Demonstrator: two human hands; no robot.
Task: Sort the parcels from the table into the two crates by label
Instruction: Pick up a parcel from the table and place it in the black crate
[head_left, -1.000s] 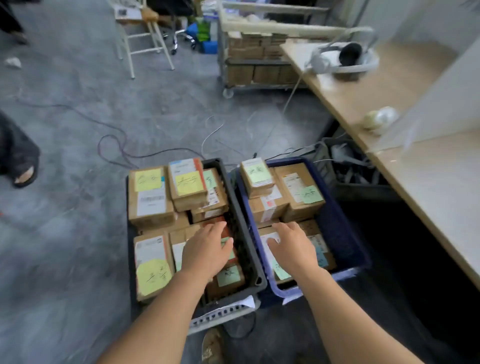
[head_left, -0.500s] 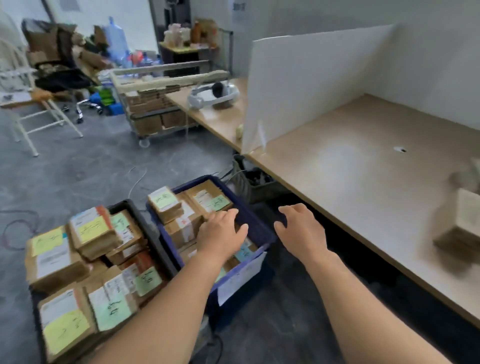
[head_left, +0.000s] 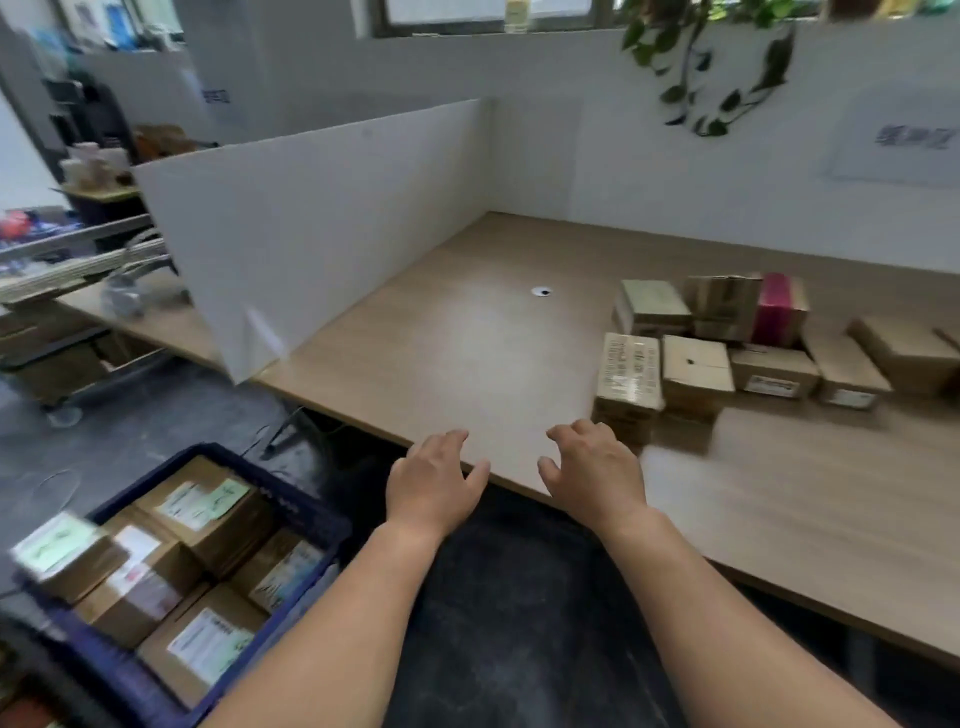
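Head view, one frame, some motion blur; positions by clock face from frame centre.

Counter: wooden top, fills the centre and runs out to 3–4 o'clock; near edge crosses diagonally from 9 toward 5 o'clock; small round grommet hole just above centre.

White divider panel: upright on the counter, 10–11 o'clock, meets the white back wall near 12 o'clock; trailing green plant hangs at 1 o'clock.

Blue crate: on the floor at 7–8 o'clock, below the counter edge; holds brown cardboard boxes packed close, most with white labels and green or yellow notes on top; writing unreadable. A dark rim shows at the extreme 7 o'clock corner; cannot tell what it belongs to.

Parcels: cluster on the counter at 3 o'clock, two rough rows, touching one another; one box in the far row carries a pink band; nearest box stands at the cluster's left end, blurred.

Left hand: 6 o'clock, palm down, fingers relaxed and spread, holding nothing; fingertips over the counter edge; contact with the counter cannot be told.

Right hand: 5 o'clock, palm down, fingers loosely curved and spread wide, holding nothing; just beside the nearest box, apart from it.
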